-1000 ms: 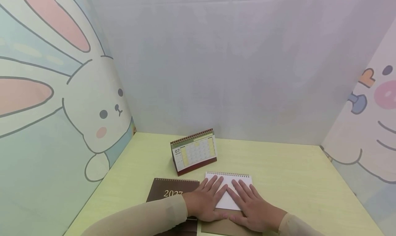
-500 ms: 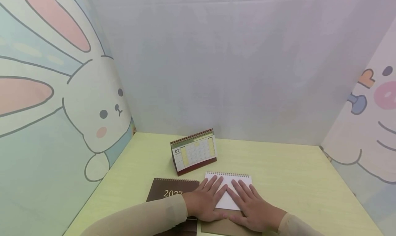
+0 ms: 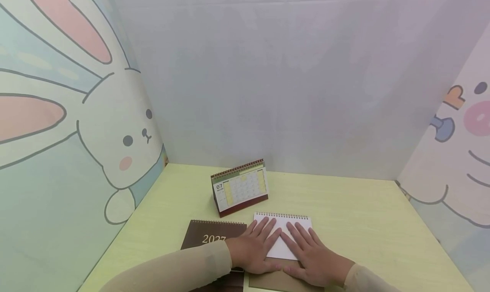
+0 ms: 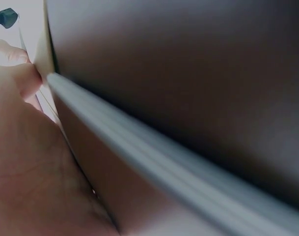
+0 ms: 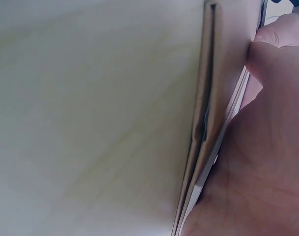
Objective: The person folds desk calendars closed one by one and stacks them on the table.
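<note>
A spiral-bound desk calendar [image 3: 281,253] with white pages and a brown card base lies flat at the front of the table. My left hand [image 3: 254,249] rests on its left part, fingers straight and spread. On its right part lies my right hand [image 3: 314,256], palm down with fingers spread. The two thumbs meet near the lower middle of the pages. In the right wrist view the folded card base [image 5: 223,64] shows as thin layers beneath the palm. Left of it lies a dark brown calendar [image 3: 214,231] marked 2027, partly covered by my left forearm.
Behind the hands a small desk calendar [image 3: 241,190] stands upright like a tent, showing page 07. The pale yellow table [image 3: 363,215] extends to a grey back wall [image 3: 283,83]. Side panels with cartoon animals [image 3: 118,126] stand at left and right.
</note>
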{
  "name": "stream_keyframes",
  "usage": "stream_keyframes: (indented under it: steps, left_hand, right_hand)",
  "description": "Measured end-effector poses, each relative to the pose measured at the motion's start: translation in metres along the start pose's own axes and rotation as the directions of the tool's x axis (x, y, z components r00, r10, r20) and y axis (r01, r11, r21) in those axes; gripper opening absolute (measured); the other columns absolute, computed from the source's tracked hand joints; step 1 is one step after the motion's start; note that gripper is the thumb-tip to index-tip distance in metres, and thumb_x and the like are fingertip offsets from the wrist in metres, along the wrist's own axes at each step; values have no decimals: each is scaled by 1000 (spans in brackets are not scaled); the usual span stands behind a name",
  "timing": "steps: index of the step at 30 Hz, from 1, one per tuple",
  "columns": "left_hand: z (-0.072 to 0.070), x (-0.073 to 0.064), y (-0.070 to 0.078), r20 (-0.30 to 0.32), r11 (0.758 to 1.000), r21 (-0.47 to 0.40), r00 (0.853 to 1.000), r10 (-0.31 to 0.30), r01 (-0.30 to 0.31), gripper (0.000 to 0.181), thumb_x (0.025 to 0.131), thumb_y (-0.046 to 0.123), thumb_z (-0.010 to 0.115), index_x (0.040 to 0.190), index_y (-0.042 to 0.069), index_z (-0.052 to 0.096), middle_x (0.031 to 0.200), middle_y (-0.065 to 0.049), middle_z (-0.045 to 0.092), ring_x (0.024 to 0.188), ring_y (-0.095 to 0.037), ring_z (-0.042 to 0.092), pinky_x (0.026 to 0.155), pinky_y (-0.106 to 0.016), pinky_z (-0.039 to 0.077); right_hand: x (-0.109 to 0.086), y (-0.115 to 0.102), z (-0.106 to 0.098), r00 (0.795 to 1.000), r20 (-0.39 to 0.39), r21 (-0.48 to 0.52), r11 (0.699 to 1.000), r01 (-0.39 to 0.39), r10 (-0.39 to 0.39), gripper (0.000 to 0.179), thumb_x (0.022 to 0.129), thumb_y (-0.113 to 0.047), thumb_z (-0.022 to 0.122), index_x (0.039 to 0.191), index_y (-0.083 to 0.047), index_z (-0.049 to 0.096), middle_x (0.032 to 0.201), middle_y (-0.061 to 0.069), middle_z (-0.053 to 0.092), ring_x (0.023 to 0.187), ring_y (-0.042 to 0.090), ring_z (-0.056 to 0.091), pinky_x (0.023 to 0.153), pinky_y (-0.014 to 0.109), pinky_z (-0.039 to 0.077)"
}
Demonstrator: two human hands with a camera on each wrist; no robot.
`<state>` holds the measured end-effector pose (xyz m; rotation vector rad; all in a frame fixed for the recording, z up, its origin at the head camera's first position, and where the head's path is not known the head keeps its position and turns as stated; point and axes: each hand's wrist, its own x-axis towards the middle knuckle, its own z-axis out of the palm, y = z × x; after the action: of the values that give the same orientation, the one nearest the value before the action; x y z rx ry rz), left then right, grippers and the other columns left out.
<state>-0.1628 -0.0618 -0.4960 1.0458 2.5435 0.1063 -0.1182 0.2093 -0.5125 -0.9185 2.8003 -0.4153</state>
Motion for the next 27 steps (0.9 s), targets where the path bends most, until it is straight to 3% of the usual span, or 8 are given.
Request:
stream_keyframes:
  steps: [10, 14, 17, 20, 22, 24, 27]
  left_hand:
    - [-6, -1, 0, 4, 1000, -1, 1000, 5, -5, 100, 113, 86, 43, 192, 31, 15, 203, 1, 2, 191, -26, 3, 154, -58, 16]
    - [-14, -1, -1, -11, 998, 43, 999, 39, -38, 98, 114, 82, 51, 191, 28, 24, 202, -4, 14, 189, -31, 15, 152, -56, 27]
    - [-21, -2, -4, -42, 999, 19, 998, 44, -43, 91, 114, 73, 60, 188, 24, 35, 199, -8, 26, 186, -36, 27, 150, -54, 34]
    - [-28, -7, -6, -90, 997, -73, 996, 7, -14, 87, 113, 63, 67, 185, 23, 41, 196, -9, 34, 183, -34, 34, 148, -50, 37]
    - [-31, -10, -7, -127, 993, -119, 991, -35, 20, 84, 114, 59, 68, 184, 21, 43, 193, -8, 41, 181, -31, 41, 147, -47, 41]
    - [-32, -11, -8, -181, 987, -146, 979, -89, 63, 79, 115, 56, 69, 181, 18, 48, 184, -8, 53, 170, -26, 54, 141, -45, 49]
    - [-33, -12, -10, -249, 963, -227, 947, -203, 147, 68, 117, 50, 68, 172, 11, 60, 170, -9, 68, 158, -26, 66, 133, -47, 56]
  right_hand:
    - [2, 1, -7, 999, 42, 21, 1000, 8, -9, 92, 117, -68, 60, 188, -17, 30, 196, 25, 26, 179, 60, 29, 135, 92, 28]
    - [2, 4, -12, 998, 65, 55, 998, -5, 2, 89, 117, -66, 60, 188, -18, 34, 197, 22, 27, 179, 60, 28, 135, 92, 27]
    - [2, 6, -15, 999, 42, 64, 998, -9, 6, 87, 117, -66, 61, 186, -16, 39, 195, 20, 33, 178, 59, 31, 136, 89, 31]
    - [1, 7, -17, 997, -72, 0, 1000, 3, -3, 86, 116, -64, 66, 180, -9, 48, 189, 21, 46, 172, 55, 46, 134, 80, 43]
    - [0, 6, -20, 986, -161, -31, 999, -34, 29, 84, 114, -59, 73, 175, -5, 54, 181, 21, 55, 161, 51, 61, 128, 73, 54]
    - [0, 6, -23, 968, -231, -25, 994, -111, 102, 80, 111, -52, 80, 171, -3, 59, 173, 20, 62, 147, 45, 73, 120, 66, 63]
    - [1, 7, -27, 928, -272, 55, 967, -250, 255, 75, 109, -42, 85, 166, 2, 62, 159, 20, 67, 134, 38, 76, 112, 61, 67]
